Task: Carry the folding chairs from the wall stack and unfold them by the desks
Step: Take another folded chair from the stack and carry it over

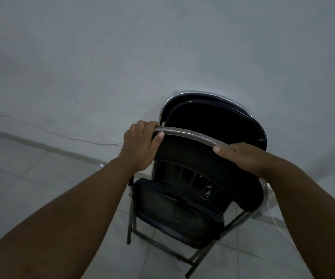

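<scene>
left hand and right hand both curl round top rail of front folding chair, standing at the wall against another stacked chair. no desks in view; judged early, carry and unfolding not yet done.

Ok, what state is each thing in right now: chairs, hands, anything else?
Front chair: partly unfolded, seat tilted, held upright.
Top rail: gripped by both hands.
Left hand: curled round the rail's left end.
Right hand: curled round the rail's right side.
Stack: folded, leaning at the wall behind.
Cable: lying loose along the wall base.
</scene>
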